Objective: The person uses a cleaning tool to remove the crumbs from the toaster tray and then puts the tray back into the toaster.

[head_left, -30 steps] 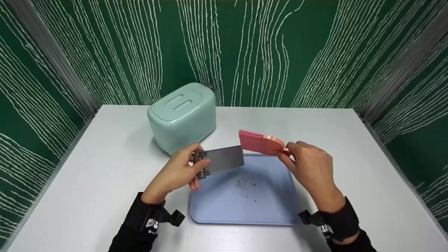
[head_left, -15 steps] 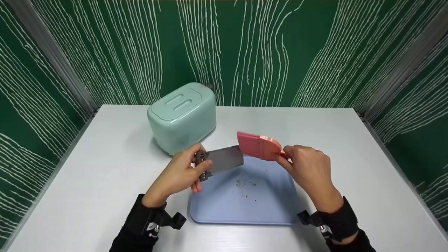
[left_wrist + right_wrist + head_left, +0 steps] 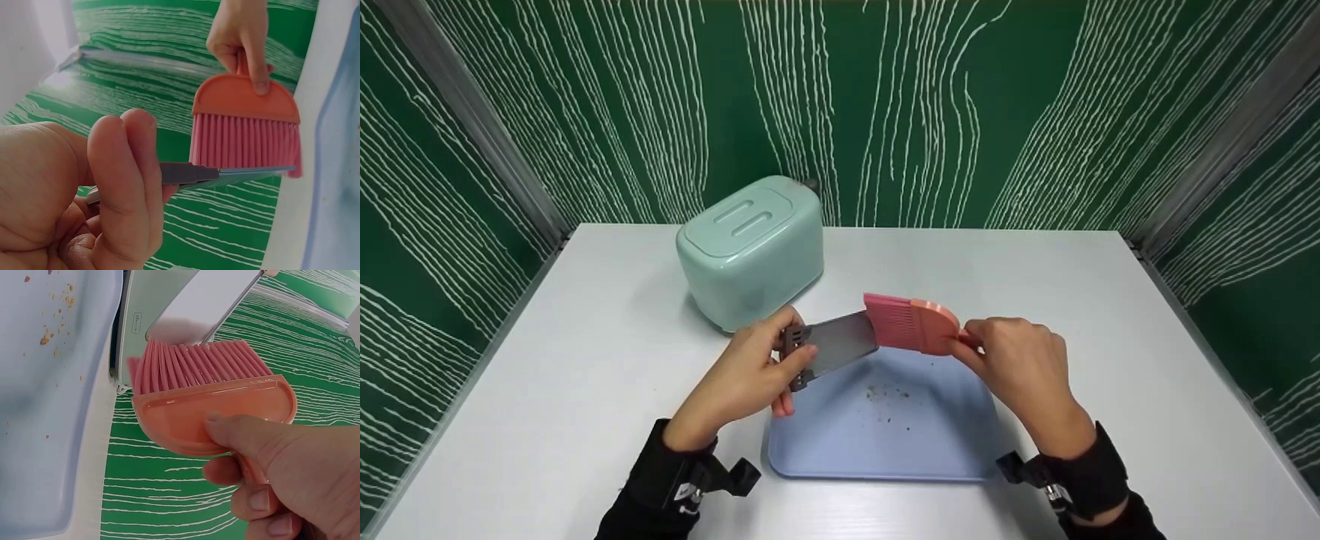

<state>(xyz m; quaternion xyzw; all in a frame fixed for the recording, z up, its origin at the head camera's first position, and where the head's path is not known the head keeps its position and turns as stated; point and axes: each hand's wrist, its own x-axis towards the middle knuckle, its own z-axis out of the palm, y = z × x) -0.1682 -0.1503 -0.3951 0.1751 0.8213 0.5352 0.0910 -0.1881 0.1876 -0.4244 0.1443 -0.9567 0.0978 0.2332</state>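
Note:
My left hand (image 3: 746, 371) pinches a thin grey metal crumb tray (image 3: 840, 345) by its slotted end, thumb on top. The tray is held above a blue serving tray (image 3: 885, 454), tilted. In my right hand (image 3: 1024, 360) is a small orange hand brush (image 3: 939, 330), gripped by its short handle. Its pink bristles (image 3: 197, 365) meet the far end of the crumb tray in the right wrist view. Seen from the left wrist, the bristles (image 3: 242, 140) stand along the tray's edge. Brown and yellow crumbs (image 3: 885, 394) lie on the blue tray below.
A mint-green toaster (image 3: 757, 240) stands at the back left of the white table (image 3: 547, 375), just beyond my left hand. Green walls with white lines (image 3: 915, 112) rise behind the table and at both sides.
My right hand has brought the brush down and slightly left, so its bristles now overlap the crumb tray's end. The crumb tray has tilted a little; my left hand has shifted only slightly.

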